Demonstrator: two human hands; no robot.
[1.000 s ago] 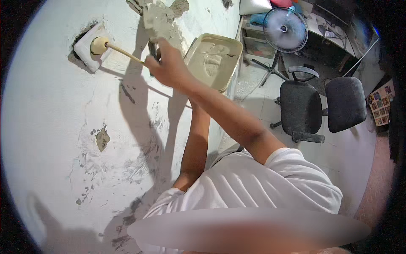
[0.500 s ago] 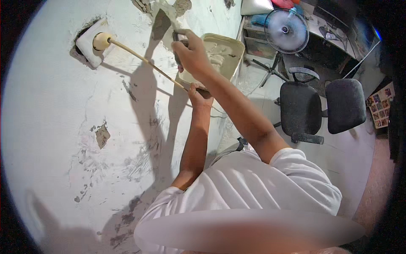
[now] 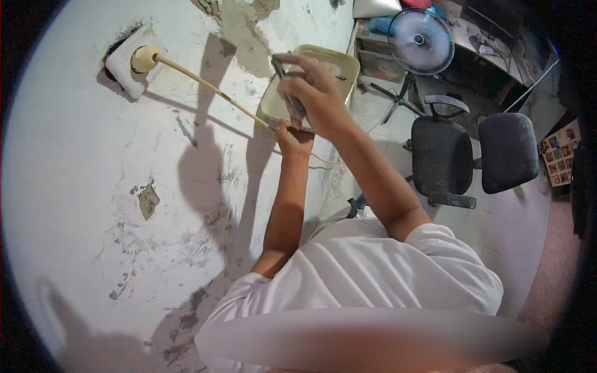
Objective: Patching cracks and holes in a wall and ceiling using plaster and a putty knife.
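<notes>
My right hand (image 3: 320,93) is closed round a flat plastering trowel (image 3: 290,99), blurred by motion and held above a cream rectangular tub (image 3: 352,59). Grey-white plaster lies inside the tub, partly hidden by that hand. At the tub's near edge my left hand (image 3: 293,140) grips and supports it; its fingers are mostly out of sight beneath. To the left stands a white wall with a broad smear of damp grey plaster (image 3: 247,43) on it, beside the tub.
From a white plate (image 3: 118,67) over a hole in the wall, a round cream fitting (image 3: 145,59) sticks out with a beige cord (image 3: 208,86) running toward my left hand. A standing fan (image 3: 420,41), a dark office chair (image 3: 441,152) and a cluttered desk (image 3: 491,53) are to the right.
My right hand has drawn the trowel away from the plaster on the wall, rightward and over the tub. The left hand and tub have barely moved.
</notes>
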